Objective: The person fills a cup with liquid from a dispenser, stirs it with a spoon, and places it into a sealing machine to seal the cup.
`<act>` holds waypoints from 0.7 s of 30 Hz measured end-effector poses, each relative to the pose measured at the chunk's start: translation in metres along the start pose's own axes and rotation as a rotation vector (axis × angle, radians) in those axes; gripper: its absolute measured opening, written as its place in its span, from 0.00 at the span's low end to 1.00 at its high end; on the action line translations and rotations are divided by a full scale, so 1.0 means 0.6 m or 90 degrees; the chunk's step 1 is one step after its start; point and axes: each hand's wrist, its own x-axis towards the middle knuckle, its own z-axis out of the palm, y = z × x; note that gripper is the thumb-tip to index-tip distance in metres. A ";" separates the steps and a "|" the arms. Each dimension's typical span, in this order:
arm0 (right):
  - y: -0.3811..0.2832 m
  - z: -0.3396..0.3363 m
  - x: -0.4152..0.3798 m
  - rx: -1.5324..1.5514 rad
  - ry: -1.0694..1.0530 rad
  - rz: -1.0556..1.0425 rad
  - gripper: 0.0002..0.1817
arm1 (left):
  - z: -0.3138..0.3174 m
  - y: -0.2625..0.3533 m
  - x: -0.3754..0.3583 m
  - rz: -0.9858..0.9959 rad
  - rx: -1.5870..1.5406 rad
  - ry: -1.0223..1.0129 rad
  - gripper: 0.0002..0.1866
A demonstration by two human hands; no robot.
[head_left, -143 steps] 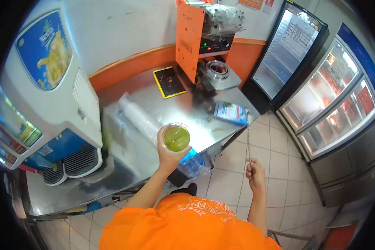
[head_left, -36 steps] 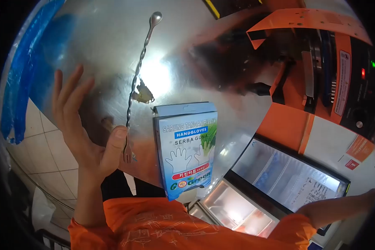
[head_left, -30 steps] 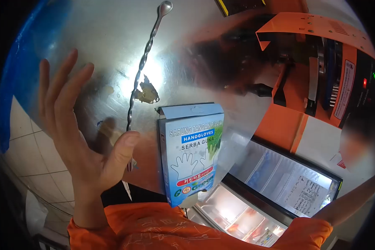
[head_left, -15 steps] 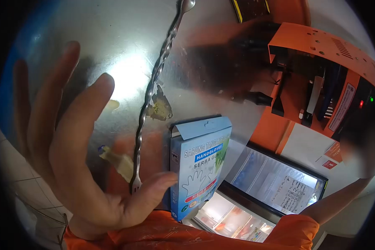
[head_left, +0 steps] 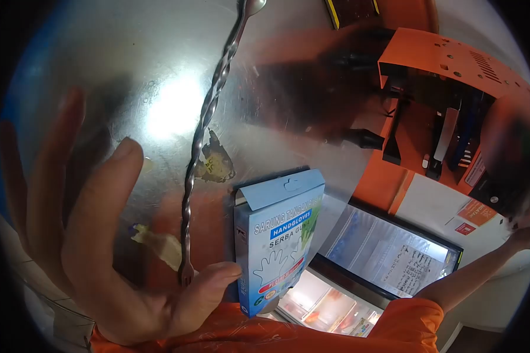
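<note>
The left hand (head_left: 115, 253), at lower left of the frame, is open with fingers spread, its thumb near the forked end of the long twisted silver metal bar spoon (head_left: 195, 144) that lies on the shiny metal worktop (head_left: 129, 70). The upright light-blue cardboard glove box (head_left: 280, 241) is at lower centre; whether the thumb touches it is unclear. The right hand (head_left: 524, 236) is at the right edge, its grip impossible to tell.

The left hand (head_left: 109, 253) spreads, right arm (head_left: 474, 279) outstretched.
</note>
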 end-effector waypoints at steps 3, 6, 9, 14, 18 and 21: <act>-0.003 0.001 -0.012 -0.009 0.002 0.006 0.30 | 0.003 0.005 0.001 -0.018 0.013 0.007 0.42; -0.008 0.002 -0.020 -0.012 0.004 0.014 0.30 | 0.002 0.008 0.002 -0.023 0.018 0.006 0.42; -0.019 0.000 -0.032 0.003 -0.012 0.038 0.30 | -0.001 0.004 0.001 -0.001 0.036 -0.010 0.41; -0.024 0.016 -0.048 -0.195 0.097 -0.089 0.31 | 0.001 -0.001 0.001 0.005 0.020 0.001 0.41; 0.141 0.022 0.033 -0.249 0.202 -0.056 0.29 | 0.003 -0.002 0.001 0.018 0.029 0.006 0.40; 0.095 0.032 -0.002 -0.258 0.126 -0.042 0.26 | 0.002 0.001 0.002 0.009 0.045 -0.002 0.39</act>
